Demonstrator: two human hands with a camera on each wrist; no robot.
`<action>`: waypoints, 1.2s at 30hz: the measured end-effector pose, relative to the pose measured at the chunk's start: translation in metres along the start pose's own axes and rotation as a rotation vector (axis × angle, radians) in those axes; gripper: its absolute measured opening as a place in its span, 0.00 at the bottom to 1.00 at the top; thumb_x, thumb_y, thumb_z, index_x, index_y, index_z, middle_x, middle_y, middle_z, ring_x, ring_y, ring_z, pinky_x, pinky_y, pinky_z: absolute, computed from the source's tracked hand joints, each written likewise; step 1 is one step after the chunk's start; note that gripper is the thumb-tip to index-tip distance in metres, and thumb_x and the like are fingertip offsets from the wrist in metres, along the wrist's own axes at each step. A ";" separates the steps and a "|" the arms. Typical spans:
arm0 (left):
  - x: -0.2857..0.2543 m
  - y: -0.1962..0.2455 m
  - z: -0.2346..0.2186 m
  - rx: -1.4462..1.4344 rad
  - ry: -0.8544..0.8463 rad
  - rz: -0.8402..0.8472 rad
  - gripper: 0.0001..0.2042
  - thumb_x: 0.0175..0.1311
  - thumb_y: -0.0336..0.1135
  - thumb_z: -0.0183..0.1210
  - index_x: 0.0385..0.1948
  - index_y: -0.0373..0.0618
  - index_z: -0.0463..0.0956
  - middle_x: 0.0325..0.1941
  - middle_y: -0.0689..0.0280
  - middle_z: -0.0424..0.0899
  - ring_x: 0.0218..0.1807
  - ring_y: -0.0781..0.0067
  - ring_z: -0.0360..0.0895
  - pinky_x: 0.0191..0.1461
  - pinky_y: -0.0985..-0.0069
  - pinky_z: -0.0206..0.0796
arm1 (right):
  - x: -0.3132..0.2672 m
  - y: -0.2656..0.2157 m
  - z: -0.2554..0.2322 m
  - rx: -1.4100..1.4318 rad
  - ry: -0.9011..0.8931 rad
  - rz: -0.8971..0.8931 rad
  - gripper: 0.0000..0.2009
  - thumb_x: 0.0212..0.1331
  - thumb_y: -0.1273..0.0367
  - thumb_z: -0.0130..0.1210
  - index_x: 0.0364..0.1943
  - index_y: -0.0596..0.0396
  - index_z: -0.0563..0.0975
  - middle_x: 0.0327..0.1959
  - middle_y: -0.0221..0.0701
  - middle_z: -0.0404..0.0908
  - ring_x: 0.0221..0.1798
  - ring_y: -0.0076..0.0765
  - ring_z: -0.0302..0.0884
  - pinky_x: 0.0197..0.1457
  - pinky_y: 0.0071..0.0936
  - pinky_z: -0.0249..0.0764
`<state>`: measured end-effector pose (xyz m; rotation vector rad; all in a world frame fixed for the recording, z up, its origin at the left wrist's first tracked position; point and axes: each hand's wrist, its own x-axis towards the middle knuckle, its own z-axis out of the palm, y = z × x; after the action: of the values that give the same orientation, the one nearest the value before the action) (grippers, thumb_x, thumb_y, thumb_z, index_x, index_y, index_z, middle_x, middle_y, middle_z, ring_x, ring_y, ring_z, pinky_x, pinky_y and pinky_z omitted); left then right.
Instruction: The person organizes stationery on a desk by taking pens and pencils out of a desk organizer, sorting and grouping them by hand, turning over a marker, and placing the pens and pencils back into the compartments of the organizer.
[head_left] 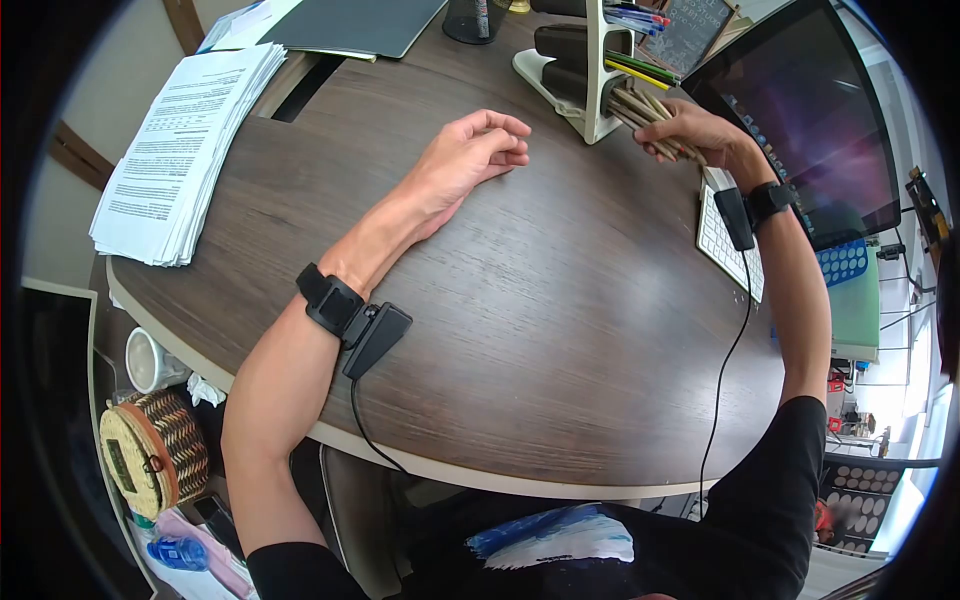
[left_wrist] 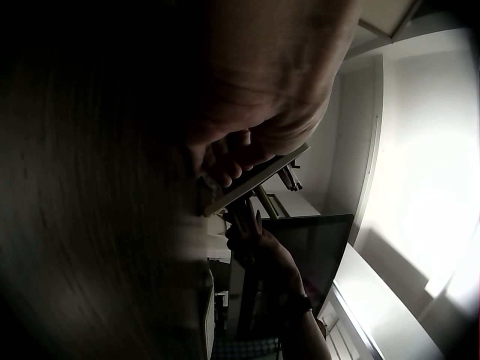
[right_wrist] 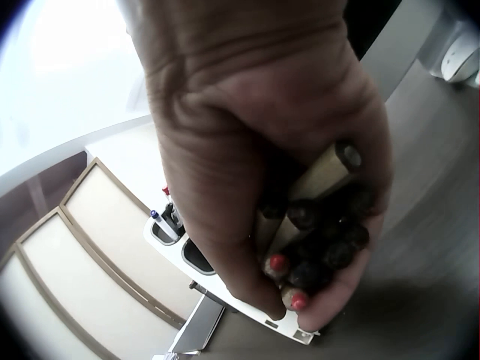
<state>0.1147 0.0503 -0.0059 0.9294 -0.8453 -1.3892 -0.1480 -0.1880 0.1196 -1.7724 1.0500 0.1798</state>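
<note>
My right hand grips a bundle of slim, tan, pencil-like wooden sticks by one end. In the right wrist view, the rounded ends of the sticks show in the curled palm, mostly dark, a few red. Their far ends reach a lower compartment of the white desk organizer, which hides them. Higher up, the organizer holds green and yellow pencils and several pens. My left hand, its fingers loosely bent, holds nothing and lies over the brown desk, left of the organizer.
A monitor and a white keyboard stand at the right of the desk. Stacked papers lie at the left edge, a dark folder and a mesh cup at the back. Cables hang from both wrists.
</note>
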 end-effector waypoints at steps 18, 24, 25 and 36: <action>-0.001 0.000 0.002 0.049 0.009 0.009 0.13 0.84 0.36 0.53 0.58 0.38 0.78 0.53 0.61 0.81 0.61 0.70 0.81 0.78 0.69 0.73 | 0.003 0.005 -0.004 0.061 0.107 0.053 0.34 0.72 0.57 0.70 0.68 0.70 0.68 0.53 0.40 0.84 0.51 0.30 0.89 0.54 0.19 0.90; 0.000 -0.001 0.002 0.070 0.007 0.011 0.13 0.84 0.36 0.52 0.57 0.38 0.78 0.53 0.60 0.81 0.62 0.70 0.81 0.78 0.69 0.74 | 0.004 0.028 -0.004 0.236 0.196 -0.021 0.26 0.79 0.58 0.62 0.66 0.65 0.71 0.46 0.36 0.86 0.49 0.27 0.89 0.52 0.20 0.88; 0.001 -0.002 0.002 0.059 0.005 0.021 0.13 0.84 0.36 0.53 0.57 0.38 0.78 0.53 0.60 0.81 0.62 0.70 0.81 0.78 0.69 0.74 | 0.004 0.029 -0.002 0.315 0.208 -0.122 0.23 0.80 0.60 0.61 0.65 0.63 0.72 0.44 0.35 0.87 0.47 0.26 0.89 0.52 0.20 0.88; 0.001 -0.001 0.003 0.071 0.005 0.005 0.13 0.84 0.36 0.53 0.57 0.38 0.78 0.52 0.61 0.81 0.60 0.70 0.81 0.78 0.69 0.74 | 0.009 0.048 0.008 0.523 0.234 -0.133 0.18 0.83 0.57 0.45 0.51 0.61 0.74 0.51 0.46 0.84 0.51 0.44 0.89 0.60 0.36 0.87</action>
<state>0.1111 0.0492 -0.0055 0.9837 -0.8972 -1.3598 -0.1744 -0.1910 0.0782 -1.3951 1.0238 -0.3644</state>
